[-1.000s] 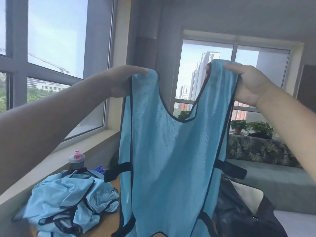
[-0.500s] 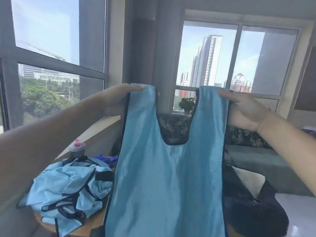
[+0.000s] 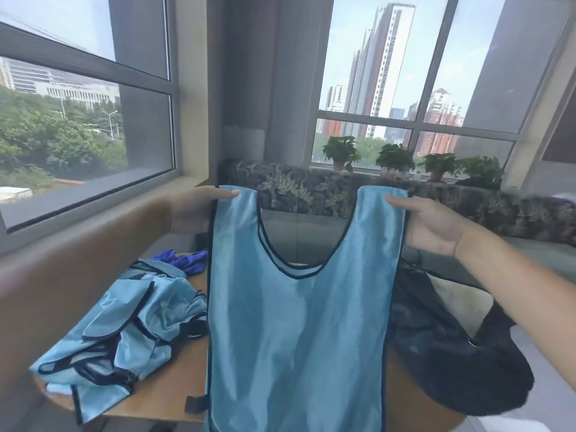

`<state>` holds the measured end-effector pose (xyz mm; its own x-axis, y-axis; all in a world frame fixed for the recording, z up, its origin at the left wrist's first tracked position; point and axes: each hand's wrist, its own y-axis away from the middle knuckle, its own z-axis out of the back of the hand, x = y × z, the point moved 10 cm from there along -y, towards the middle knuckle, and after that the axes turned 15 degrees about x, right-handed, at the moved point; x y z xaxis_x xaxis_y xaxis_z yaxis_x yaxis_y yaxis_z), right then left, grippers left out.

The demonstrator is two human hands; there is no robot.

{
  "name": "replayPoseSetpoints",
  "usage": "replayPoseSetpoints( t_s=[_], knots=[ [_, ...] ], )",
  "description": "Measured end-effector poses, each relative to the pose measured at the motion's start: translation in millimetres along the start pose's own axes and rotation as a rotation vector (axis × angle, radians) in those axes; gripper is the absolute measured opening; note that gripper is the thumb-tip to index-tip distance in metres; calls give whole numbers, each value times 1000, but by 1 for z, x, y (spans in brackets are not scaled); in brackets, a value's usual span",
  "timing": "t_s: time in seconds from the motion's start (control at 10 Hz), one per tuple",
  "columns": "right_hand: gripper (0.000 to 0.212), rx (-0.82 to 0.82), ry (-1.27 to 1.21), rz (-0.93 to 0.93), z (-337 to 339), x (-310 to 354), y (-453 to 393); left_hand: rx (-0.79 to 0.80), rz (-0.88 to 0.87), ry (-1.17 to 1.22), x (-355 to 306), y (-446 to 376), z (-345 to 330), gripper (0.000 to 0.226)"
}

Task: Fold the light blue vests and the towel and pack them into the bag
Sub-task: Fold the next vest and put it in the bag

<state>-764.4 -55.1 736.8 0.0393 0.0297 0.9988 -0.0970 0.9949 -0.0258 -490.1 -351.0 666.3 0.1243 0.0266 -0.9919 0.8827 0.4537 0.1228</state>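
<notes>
A light blue vest (image 3: pixel 296 322) with dark trim hangs spread in front of me over the wooden table (image 3: pixel 168 391). My left hand (image 3: pixel 196 210) pinches its left shoulder strap and my right hand (image 3: pixel 433 226) pinches the right strap. A crumpled pile of more light blue vests (image 3: pixel 124 325) lies on the table at the left. Behind that pile sits a purple-blue cloth (image 3: pixel 187 260). The dark bag (image 3: pixel 448 347) lies at the right, partly hidden by the held vest.
A patterned sofa back (image 3: pixel 311 188) runs behind the table, with several potted plants (image 3: pixel 396 159) on the sill above it. A window ledge (image 3: pixel 93 219) borders the table on the left. A light surface (image 3: pixel 548 385) lies beyond the bag at the right.
Both hands have lowered the vest from head height toward the table. The view has tilted downward. The bottle seen earlier by the pile is out of sight now.
</notes>
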Motion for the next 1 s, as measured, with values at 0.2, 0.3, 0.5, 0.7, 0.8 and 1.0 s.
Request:
replayPoseSetpoints(
  t_s=[0.2, 0.3, 0.5, 0.7, 0.8, 1.0],
  knots=[
    [40, -37, -7, -108, 50, -58, -68, -51, 77, 58, 40, -43, 25, 73],
    [39, -66, -7, -157, 81, -92, -107, -45, 112, 130, 63, -68, 35, 72],
    [40, -27, -49, -302, 130, -174, -177, -10, 169, 213, 114, -123, 37, 38],
    [43, -35, 420, -983, 181, -324, -168, -173, 606, -305, 243, -147, 84, 29],
    [36, -197, 846, -897, 210, -324, -181, -261, 711, -1216, 236, -148, 102, 38],
    [8, -163, 808, -505, 135, -333, -200, -270, 418, -1180, 246, -164, 52, 26]
  ],
)
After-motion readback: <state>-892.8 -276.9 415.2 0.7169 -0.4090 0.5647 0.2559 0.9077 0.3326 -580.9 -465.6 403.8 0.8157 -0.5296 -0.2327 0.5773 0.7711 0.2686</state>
